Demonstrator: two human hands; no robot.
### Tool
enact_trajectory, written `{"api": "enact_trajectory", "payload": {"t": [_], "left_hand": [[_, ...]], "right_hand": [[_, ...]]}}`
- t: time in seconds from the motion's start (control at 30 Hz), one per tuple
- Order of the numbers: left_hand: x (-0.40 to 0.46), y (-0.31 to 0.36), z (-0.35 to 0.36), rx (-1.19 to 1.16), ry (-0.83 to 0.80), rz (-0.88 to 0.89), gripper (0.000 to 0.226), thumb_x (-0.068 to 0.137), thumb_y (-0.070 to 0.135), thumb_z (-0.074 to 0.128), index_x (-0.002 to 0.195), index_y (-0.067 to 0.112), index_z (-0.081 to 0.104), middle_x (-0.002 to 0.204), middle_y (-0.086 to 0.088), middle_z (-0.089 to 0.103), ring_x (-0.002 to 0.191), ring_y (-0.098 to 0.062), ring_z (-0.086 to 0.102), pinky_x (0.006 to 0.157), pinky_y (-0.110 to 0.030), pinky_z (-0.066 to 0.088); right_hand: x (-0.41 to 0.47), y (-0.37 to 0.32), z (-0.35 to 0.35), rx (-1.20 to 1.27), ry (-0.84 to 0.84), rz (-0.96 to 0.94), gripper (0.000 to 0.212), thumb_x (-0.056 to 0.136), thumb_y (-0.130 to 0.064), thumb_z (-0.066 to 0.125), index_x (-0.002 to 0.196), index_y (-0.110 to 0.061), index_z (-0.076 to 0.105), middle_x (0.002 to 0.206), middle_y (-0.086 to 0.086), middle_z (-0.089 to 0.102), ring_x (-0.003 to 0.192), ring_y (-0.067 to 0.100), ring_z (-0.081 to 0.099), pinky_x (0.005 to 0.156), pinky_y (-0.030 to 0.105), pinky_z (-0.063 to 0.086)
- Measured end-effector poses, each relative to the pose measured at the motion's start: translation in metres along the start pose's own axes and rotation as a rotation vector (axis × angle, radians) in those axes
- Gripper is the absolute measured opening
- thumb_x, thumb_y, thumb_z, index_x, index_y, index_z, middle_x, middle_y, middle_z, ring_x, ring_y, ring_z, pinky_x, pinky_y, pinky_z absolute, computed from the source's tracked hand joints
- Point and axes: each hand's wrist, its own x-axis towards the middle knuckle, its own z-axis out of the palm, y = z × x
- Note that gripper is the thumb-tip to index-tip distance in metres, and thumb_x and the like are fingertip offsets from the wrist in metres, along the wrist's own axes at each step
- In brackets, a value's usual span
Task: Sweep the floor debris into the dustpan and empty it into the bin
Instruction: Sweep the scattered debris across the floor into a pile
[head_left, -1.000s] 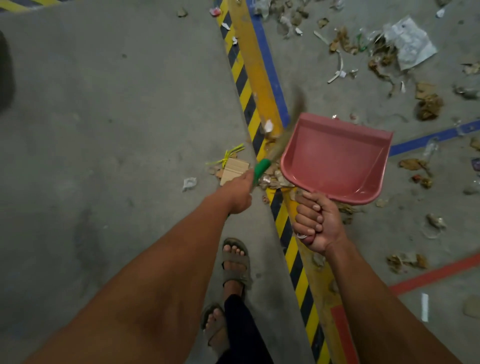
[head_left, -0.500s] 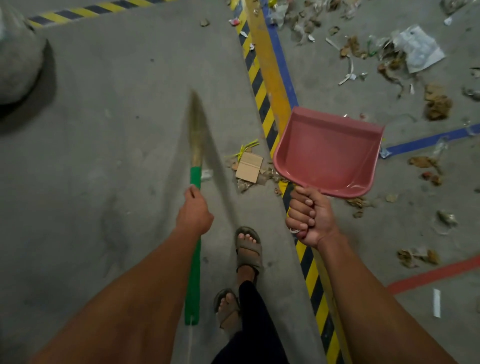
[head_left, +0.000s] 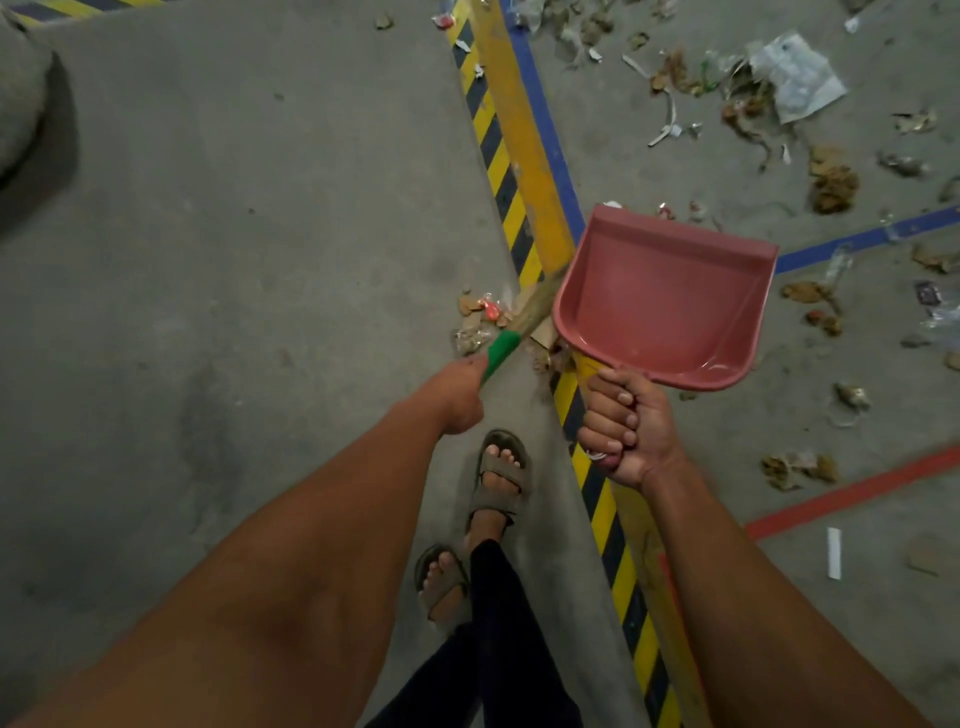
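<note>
Gripping the green-handled broom (head_left: 501, 349), the left hand (head_left: 457, 397) angled its bristles into a small debris pile (head_left: 480, 322) beside the hazard-striped floor tape (head_left: 498, 156). The right hand (head_left: 623, 431) had its fingers (head_left: 610, 415) curled round the handle of the pink dustpan (head_left: 660, 296), held just beside the pile, empty.

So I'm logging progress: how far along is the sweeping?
Early. Nothing looks done: the pink dustpan, gripped by the right hand, holds no debris. In hand: the left hand works the green-handled broom through a small debris pile. Left: scattered litter beyond; no bin visible.
</note>
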Motion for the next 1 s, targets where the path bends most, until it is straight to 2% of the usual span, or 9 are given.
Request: {"api": "enact_trajectory", "payload": {"t": [0.07,0.17,0.27,0.33,0.43,0.53,0.67,0.83,1.0], "left_hand": [[0.003,0.007,-0.004,-0.010,0.053,0.060,0.075,0.098,0.014,0.059,0.163,0.013,0.022,0.163,-0.015,0.034,0.146,-0.033,0.039,0.118,-0.035,0.032],[0.004,-0.001,0.000,-0.118,0.162,0.056,0.071,0.103,0.029,0.060,0.162,0.012,0.026,0.159,-0.018,0.040,0.142,-0.037,0.043,0.116,-0.038,0.034],[0.002,-0.018,0.014,-0.144,0.308,-0.062,0.065,0.102,0.021,0.057,0.159,0.005,0.029,0.152,-0.024,0.045,0.135,-0.042,0.047,0.112,-0.043,0.037],[-0.002,-0.025,0.026,-0.141,0.345,-0.204,0.060,0.100,0.015,0.054,0.154,0.001,0.031,0.145,-0.026,0.048,0.127,-0.044,0.051,0.106,-0.048,0.042],[-0.004,-0.026,0.046,-0.156,0.263,-0.445,0.062,0.097,0.014,0.054,0.152,-0.002,0.029,0.146,-0.024,0.045,0.128,-0.044,0.051,0.106,-0.049,0.044],[-0.001,-0.014,0.072,-0.123,0.121,-0.536,0.064,0.097,0.018,0.057,0.150,-0.007,0.032,0.147,-0.025,0.047,0.130,-0.042,0.053,0.106,-0.046,0.046],[0.012,0.038,0.106,-0.042,0.026,-0.380,0.062,0.098,0.015,0.054,0.150,-0.006,0.031,0.143,-0.026,0.051,0.129,-0.041,0.055,0.103,-0.044,0.046],[0.051,0.115,0.104,-0.007,-0.038,-0.076,0.058,0.099,0.015,0.053,0.152,0.003,0.034,0.140,-0.025,0.054,0.126,-0.042,0.055,0.101,-0.045,0.046],[0.070,0.159,0.083,-0.044,0.020,0.170,0.064,0.096,0.010,0.057,0.155,0.008,0.033,0.143,-0.023,0.053,0.126,-0.042,0.055,0.101,-0.045,0.048]], "right_hand": [[-0.005,-0.003,0.000,0.008,0.007,-0.008,0.040,0.097,-0.020,0.048,0.062,-0.025,0.030,0.042,-0.009,0.016,0.029,0.007,0.013,0.034,0.021,0.013],[-0.014,-0.006,-0.001,0.033,0.014,-0.022,0.041,0.100,-0.020,0.043,0.061,-0.025,0.030,0.040,-0.009,0.020,0.028,0.007,0.016,0.032,0.020,0.018],[-0.023,-0.010,-0.010,0.049,0.034,-0.037,0.043,0.101,-0.021,0.041,0.058,-0.023,0.035,0.039,-0.009,0.021,0.029,0.007,0.014,0.032,0.019,0.018],[-0.029,-0.010,-0.019,0.067,0.044,-0.035,0.043,0.101,-0.021,0.041,0.058,-0.023,0.035,0.040,-0.009,0.019,0.030,0.007,0.013,0.032,0.019,0.018],[-0.038,-0.012,-0.040,0.077,0.062,-0.020,0.043,0.101,-0.021,0.041,0.058,-0.023,0.036,0.041,-0.009,0.017,0.030,0.008,0.012,0.033,0.019,0.016],[-0.042,-0.014,-0.059,0.099,0.092,-0.022,0.044,0.101,-0.021,0.040,0.058,-0.023,0.036,0.039,-0.009,0.022,0.028,0.007,0.016,0.033,0.019,0.015],[-0.049,-0.021,-0.082,0.121,0.113,-0.031,0.044,0.102,-0.021,0.040,0.058,-0.024,0.035,0.038,-0.009,0.025,0.028,0.007,0.015,0.034,0.020,0.014],[-0.065,-0.045,-0.100,0.126,0.107,-0.059,0.042,0.099,-0.021,0.043,0.058,-0.023,0.036,0.041,-0.010,0.017,0.030,0.007,0.012,0.033,0.020,0.015],[-0.082,-0.074,-0.106,0.105,0.126,-0.104,0.043,0.101,-0.021,0.040,0.058,-0.023,0.036,0.043,-0.010,0.014,0.030,0.009,0.010,0.035,0.022,0.011]]}}
